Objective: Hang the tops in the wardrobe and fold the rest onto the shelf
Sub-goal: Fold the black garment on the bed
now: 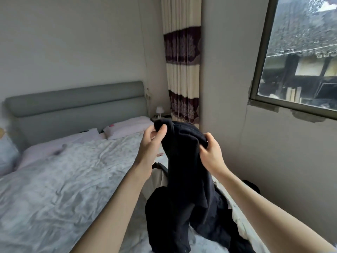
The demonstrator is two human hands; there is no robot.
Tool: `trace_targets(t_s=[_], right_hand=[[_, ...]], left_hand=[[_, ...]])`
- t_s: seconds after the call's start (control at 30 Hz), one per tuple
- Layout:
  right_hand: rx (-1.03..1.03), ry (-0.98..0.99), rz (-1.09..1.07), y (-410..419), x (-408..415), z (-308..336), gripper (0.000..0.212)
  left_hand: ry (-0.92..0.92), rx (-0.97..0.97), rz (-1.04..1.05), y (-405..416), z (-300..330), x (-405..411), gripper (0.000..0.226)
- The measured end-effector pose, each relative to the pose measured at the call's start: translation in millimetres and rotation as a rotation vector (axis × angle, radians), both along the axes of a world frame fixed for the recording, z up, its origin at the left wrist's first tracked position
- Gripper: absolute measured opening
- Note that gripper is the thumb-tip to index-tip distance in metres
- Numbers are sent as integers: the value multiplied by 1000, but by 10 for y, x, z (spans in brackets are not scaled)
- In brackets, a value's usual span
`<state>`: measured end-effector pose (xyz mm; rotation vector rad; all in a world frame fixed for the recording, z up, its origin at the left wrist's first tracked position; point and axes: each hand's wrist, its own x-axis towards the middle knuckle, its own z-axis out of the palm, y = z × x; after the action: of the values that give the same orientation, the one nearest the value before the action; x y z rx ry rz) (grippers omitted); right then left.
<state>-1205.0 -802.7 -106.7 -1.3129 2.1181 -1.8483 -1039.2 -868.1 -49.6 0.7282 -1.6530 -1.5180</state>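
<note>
left hand (152, 138) and right hand (209, 150) pinching top edge of dark garment (184, 170), held above bed (63, 170)

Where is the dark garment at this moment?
In the head view the dark garment hangs right of centre, over the bed's right edge, its top edge held up between the left hand and the right hand.

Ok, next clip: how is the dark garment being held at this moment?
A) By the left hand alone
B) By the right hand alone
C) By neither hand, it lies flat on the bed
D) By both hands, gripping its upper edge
D: the left hand and the right hand each pinch the top edge of the dark garment, which hangs down over the bed.
</note>
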Motion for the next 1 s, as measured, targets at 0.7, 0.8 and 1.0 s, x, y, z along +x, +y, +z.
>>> trace_targets(t_s=[0.7,0.8,1.0], right_hand=[[101,-343,205,1306,367,762,26],[173,-354,269,1439,449,425,26],[416,-236,226,1632,539,-276,17]], left_hand=[[-212,-223,489,1525,-267,308,11],[-148,-44,537,1494,-414,655,11],[-181,200,453,1555,-1064,907,10]])
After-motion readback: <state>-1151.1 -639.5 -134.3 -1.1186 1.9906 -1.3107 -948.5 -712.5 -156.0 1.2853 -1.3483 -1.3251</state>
